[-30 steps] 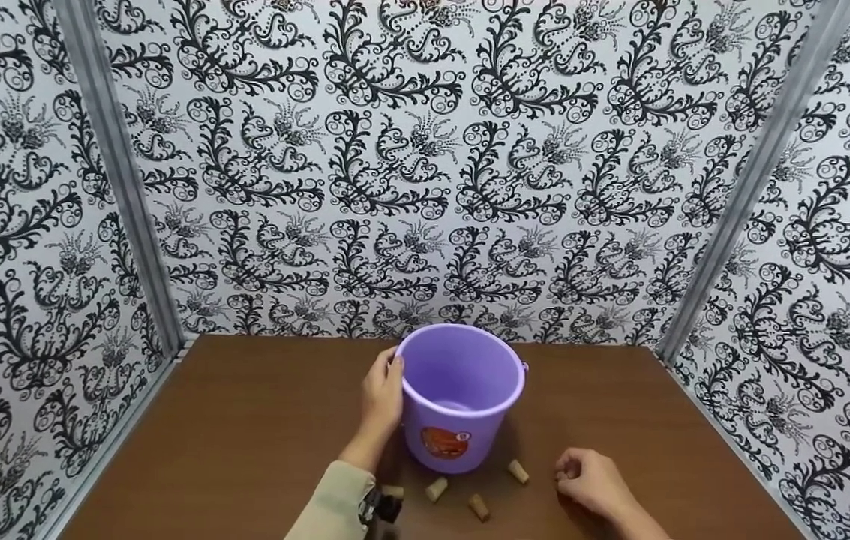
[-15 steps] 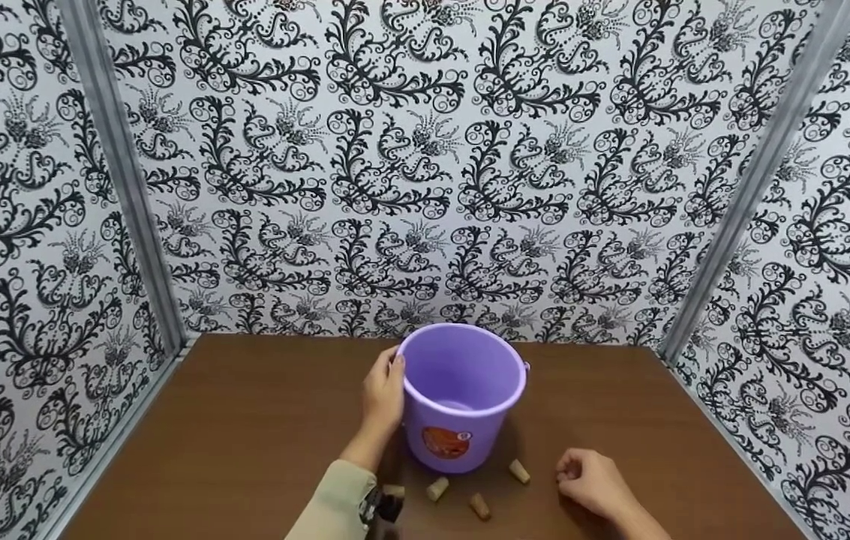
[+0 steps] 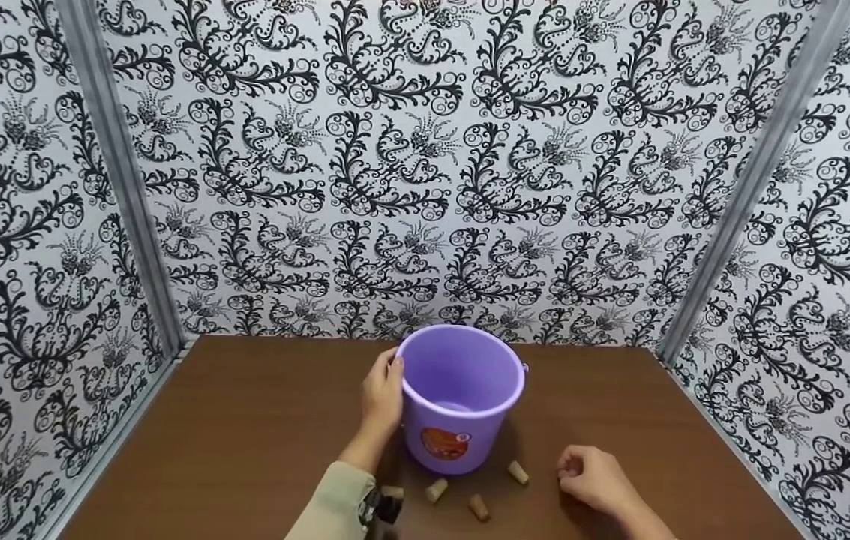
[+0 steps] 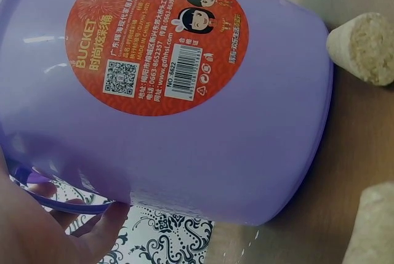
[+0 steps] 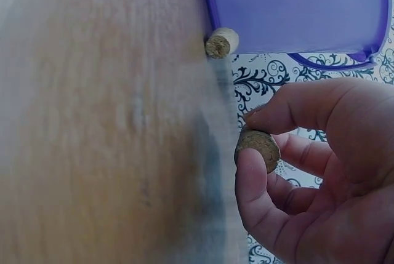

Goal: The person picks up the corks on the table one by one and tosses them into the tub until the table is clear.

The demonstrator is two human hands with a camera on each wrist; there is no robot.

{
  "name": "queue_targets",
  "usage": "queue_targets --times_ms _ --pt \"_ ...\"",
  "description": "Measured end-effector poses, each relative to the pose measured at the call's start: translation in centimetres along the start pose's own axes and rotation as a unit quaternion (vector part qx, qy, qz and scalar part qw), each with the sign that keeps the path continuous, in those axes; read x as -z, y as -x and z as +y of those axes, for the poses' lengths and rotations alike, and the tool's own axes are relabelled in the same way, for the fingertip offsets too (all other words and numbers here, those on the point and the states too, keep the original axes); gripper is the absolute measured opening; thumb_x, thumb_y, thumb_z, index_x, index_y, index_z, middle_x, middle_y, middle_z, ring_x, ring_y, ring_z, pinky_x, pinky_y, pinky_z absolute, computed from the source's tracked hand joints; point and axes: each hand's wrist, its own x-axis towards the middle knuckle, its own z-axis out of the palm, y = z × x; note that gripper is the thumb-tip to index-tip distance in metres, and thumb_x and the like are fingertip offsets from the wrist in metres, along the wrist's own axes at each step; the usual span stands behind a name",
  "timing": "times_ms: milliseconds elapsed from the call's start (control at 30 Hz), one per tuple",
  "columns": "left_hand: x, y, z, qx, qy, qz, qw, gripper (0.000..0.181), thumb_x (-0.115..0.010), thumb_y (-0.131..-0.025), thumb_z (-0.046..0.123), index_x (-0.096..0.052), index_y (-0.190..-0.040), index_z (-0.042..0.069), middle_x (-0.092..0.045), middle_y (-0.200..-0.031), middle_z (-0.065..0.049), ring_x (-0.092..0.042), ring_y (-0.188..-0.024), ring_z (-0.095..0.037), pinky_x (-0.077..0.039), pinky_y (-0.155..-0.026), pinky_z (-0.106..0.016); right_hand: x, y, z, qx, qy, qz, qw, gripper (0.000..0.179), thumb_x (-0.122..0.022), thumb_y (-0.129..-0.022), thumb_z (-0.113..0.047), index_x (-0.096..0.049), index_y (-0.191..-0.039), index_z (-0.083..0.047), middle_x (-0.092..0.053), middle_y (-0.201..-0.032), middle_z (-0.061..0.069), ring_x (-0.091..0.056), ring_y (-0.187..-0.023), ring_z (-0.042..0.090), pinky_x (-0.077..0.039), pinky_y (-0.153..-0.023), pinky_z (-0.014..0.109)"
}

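A purple plastic bucket (image 3: 486, 435) with a red round sticker (image 4: 157, 42) stands upright on the brown table. My left hand (image 3: 382, 394) grips its left side at the rim, and the left wrist view has the fingers by the handle (image 4: 68, 205). To the right of the bucket, my right hand (image 3: 596, 480) is low over the table. Between its thumb and forefinger it pinches a cork (image 5: 263, 150). Loose corks lie in front of the bucket: one cork (image 3: 518, 472) toward my right hand, another (image 3: 437, 490) below the sticker, a third (image 3: 479, 508) nearest me.
Beside my left wrist lies one more cork (image 3: 392, 493), partly covered by the black wrist camera (image 3: 387, 510). Patterned black-and-white walls (image 3: 425, 165) enclose the table (image 3: 259, 420) at the back and both sides, with grey posts (image 3: 121, 187) in the corners.
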Motion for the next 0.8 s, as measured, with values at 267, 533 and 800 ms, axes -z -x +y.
queue_targets --times_ms 267,533,800 --pt "-0.2 -0.1 0.0 -0.017 0.031 -0.005 0.9994 0.028 -0.055 -0.107 0.016 -0.073 -0.126 0.006 -0.077 -0.117 -0.016 -0.068 -0.106 -0.028 -0.053 -0.099 -0.046 0.8 0.1 -0.6 0.017 0.0 0.008 0.9998 0.012 -0.075 -0.076 -0.007 -0.072 -0.085 -0.014 -0.068 -0.078 -0.004 -0.059 -0.072 0.009 -0.048 -0.063 0.026" --pt "-0.1 -0.2 -0.2 -0.024 0.035 -0.002 0.9991 0.027 -0.055 -0.107 0.014 -0.073 -0.125 0.004 -0.076 -0.119 -0.018 -0.069 -0.107 -0.03 -0.053 -0.099 -0.046 1.1 -0.3 -0.8 0.02 0.012 0.043 0.9988 0.014 -0.076 -0.073 -0.009 -0.07 -0.083 -0.018 -0.067 -0.076 -0.006 -0.058 -0.071 0.005 -0.049 -0.065 0.025" --pt "0.0 -0.1 -0.2 -0.028 0.045 -0.003 0.9986 0.027 -0.055 -0.107 0.012 -0.072 -0.125 0.002 -0.076 -0.12 -0.019 -0.069 -0.107 -0.029 -0.054 -0.099 -0.045 2.4 -0.9 -2.5 0.011 0.014 0.059 0.9981 0.015 -0.075 -0.074 -0.007 -0.072 -0.085 -0.017 -0.065 -0.075 -0.005 -0.057 -0.07 0.009 -0.047 -0.064 0.026"
